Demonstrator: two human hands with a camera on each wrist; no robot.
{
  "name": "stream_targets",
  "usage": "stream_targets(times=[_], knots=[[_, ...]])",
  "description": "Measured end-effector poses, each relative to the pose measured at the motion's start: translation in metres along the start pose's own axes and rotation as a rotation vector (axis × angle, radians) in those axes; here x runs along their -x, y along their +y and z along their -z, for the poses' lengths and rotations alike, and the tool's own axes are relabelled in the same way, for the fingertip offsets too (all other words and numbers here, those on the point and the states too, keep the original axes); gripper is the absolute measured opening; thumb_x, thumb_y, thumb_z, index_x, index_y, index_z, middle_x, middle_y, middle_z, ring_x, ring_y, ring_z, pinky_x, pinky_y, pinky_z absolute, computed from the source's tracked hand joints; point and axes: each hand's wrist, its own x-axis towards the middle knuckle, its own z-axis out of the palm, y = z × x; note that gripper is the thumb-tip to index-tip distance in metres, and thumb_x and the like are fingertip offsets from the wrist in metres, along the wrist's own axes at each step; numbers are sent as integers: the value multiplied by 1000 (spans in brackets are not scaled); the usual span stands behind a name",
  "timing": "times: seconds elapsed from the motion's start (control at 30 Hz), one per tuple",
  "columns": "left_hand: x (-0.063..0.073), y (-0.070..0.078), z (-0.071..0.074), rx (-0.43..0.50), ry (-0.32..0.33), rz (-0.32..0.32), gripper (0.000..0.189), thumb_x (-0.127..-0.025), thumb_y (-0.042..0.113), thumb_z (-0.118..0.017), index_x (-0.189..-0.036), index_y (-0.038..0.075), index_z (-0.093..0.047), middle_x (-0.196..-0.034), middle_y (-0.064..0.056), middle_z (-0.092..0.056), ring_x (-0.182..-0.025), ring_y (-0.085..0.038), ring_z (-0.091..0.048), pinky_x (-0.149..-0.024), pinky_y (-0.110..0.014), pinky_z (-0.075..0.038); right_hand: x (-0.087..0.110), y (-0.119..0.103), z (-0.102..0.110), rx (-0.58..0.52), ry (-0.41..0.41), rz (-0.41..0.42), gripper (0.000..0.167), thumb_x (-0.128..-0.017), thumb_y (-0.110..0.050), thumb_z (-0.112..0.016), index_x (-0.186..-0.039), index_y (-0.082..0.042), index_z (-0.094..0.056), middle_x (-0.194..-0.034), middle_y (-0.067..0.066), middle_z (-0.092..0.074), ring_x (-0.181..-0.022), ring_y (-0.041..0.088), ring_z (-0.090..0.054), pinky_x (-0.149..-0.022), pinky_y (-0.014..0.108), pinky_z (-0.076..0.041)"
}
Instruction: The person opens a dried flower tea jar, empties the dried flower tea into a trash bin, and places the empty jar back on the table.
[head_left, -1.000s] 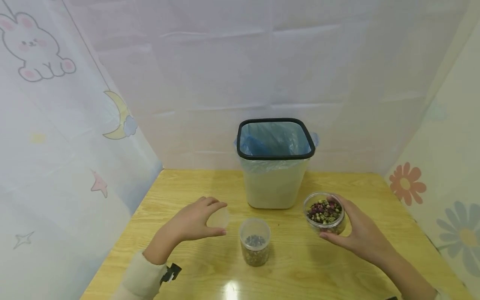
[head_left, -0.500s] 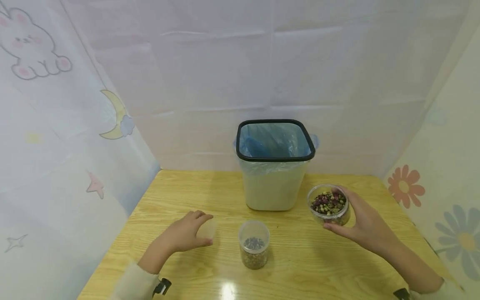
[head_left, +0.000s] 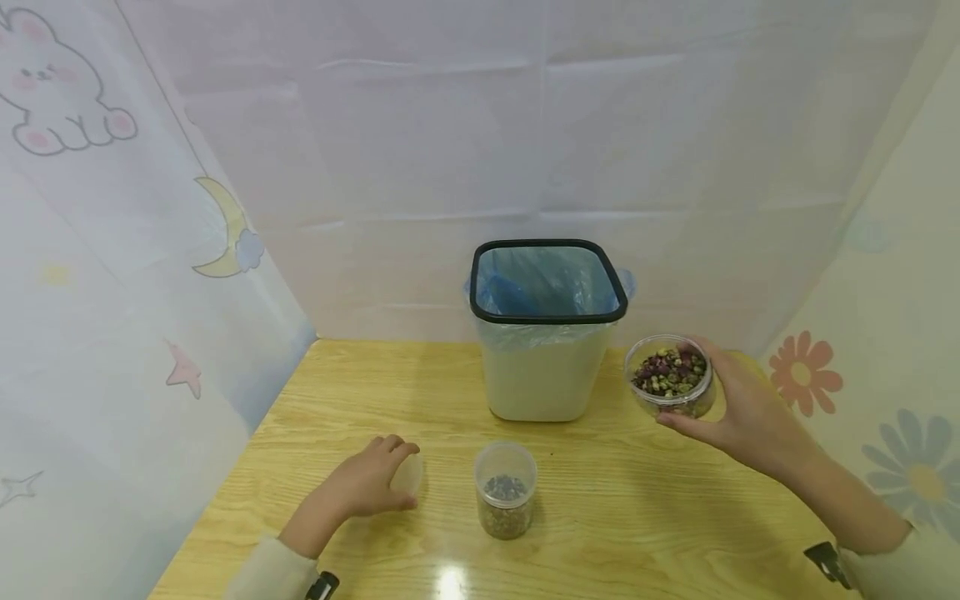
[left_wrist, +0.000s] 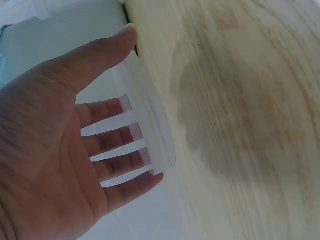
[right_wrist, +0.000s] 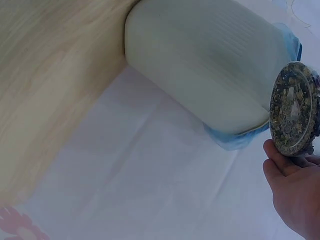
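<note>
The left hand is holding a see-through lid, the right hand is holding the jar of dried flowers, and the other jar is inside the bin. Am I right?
Almost! The other jar isn't inside the bin: the head view shows it standing on the table in front. The left hand does hold the lid, and the right hand the jar of dried flowers.

Table of yellow wood, with streaky grain running roughly from side to side. Directly on top, near the middle of the far edge: an upright pale bin, black-rimmed, lined with a bluish bag. Nearer the front, apart from the bin: an upright see-through jar, open at the top, partly filled with small bits. Just right of the jar, a dark speck. Toward the near side, a bright patch of glare. In the left wrist view, a soft shadow across the wood.
</note>
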Motion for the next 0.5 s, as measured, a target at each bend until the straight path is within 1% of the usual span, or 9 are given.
stream_targets(times=[0.07, 0.1, 0.13, 0.17, 0.3, 0.43, 0.5], knots=[[0, -1, -3, -1, -4, -4, 80, -79, 44, -86, -142, 8, -54, -134, -11, -55, -125, -38, -52, -81, -52, -56, -4, 0, 3, 4, 20, 21, 97, -66, -24, -97, -146, -5, -44, -128, 14, -59, -117, 36, -56, -89, 20, -43], [0, -2, -5, -6, -6, -8, 80, -79, 45, -86, -142, 8, -54, -135, -11, -55, -125, -38, -52, -82, -52, -56, -6, 0, 5, 8, 27, 26, 97, -66, -24, -97, -145, -5, -45, -128, 14, -59, -118, 35, -56, -89, 13, -39], [-1, -3, -6, -8, -9, -10, 80, -78, 45, -86, -141, 7, -55, -134, -11, -55, -124, -38, -52, -82, -52, -56, -8, 1, 6, 9, 33, 31, 96, -66, -23, -97, -145, -5, -45, -128, 14, -60, -118, 34, -56, -87, 7, -34], [-1, -3, -7, -11, -11, -10, 80, -77, 45, -87, -141, 7, -55, -133, -11, -55, -123, -37, -53, -83, -51, -56, -10, 1, 8, 17, 36, 34, 96, -66, -23, -97, -145, -5, -45, -128, 14, -59, -117, 34, -56, -86, 4, -32], [0, -4, -11, -29, -27, -3, 81, -76, 48, -88, -139, 8, -56, -132, -10, -55, -121, -34, -53, -85, -51, -55, -15, 2, 13, 57, 46, 33, 97, -66, -25, -97, -146, -6, -44, -128, 16, -60, -115, 34, -58, -82, 2, -31], [2, -3, -12, -31, -37, 7, 82, -73, 49, -89, -136, 8, -57, -131, -11, -56, -121, -33, -53, -87, -53, -55, -20, 4, 18, 32, 38, 23, 96, -68, -23, -96, -147, -6, -43, -130, 17, -58, -117, 35, -55, -83, 3, -31], [2, -3, -13, -31, -39, 8, 83, -72, 50, -89, -135, 7, -58, -129, -11, -56, -121, -33, -53, -87, -53, -54, -23, 4, 20, 12, 28, 13, 96, -69, -22, -95, -147, -5, -43, -131, 18, -57, -119, 35, -54, -85, 7, -33]])
